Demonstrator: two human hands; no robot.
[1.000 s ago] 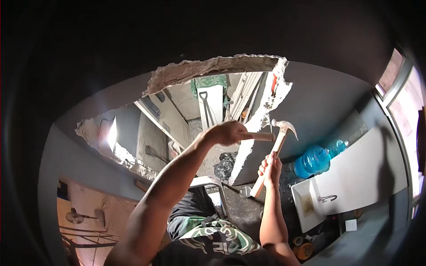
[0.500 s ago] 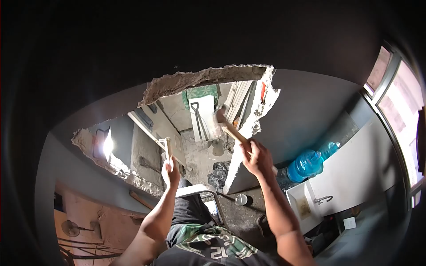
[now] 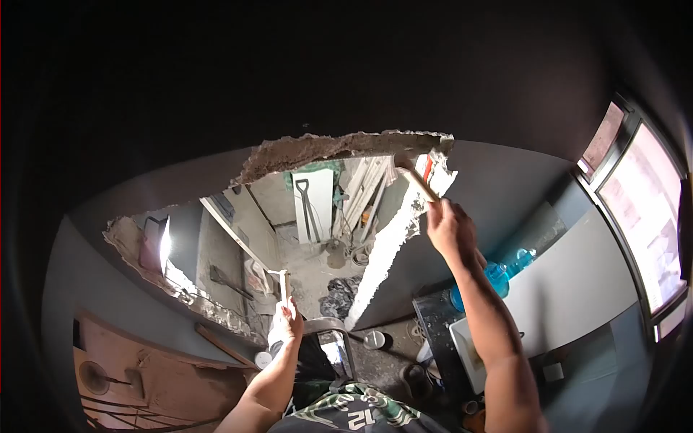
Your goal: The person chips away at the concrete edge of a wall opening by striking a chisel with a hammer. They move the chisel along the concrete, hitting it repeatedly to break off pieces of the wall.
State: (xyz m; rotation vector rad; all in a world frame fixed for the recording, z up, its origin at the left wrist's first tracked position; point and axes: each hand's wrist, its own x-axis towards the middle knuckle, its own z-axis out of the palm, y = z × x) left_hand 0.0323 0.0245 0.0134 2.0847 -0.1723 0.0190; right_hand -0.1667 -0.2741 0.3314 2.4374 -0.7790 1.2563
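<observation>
My right hand [image 3: 452, 229] is wrapped round the wooden handle of a hammer [image 3: 421, 182], raised at the right end of the broken wall opening. The hammer's head is beside the jagged upper right edge [image 3: 436, 167] and is partly blurred. Lower and to the left, my left hand [image 3: 289, 322] grips a light-coloured stick-like tool [image 3: 284, 283], held upright in front of the opening. A small crosspiece shows at its top; what kind of tool it is I cannot tell.
A shovel [image 3: 308, 209] leans on a white board beyond the opening, near wooden planks [image 3: 364, 189]. Blue water bottles [image 3: 498, 278] and a sink [image 3: 468, 355] are at the right. A bright lamp [image 3: 165, 245] shines at the left. A metal-framed chair or ladder [image 3: 328, 325] stands below me.
My right hand has moved right and up with the hammer, from the middle of the opening to its right edge. My left hand and its tool sit lower in view. The camera view has shifted.
</observation>
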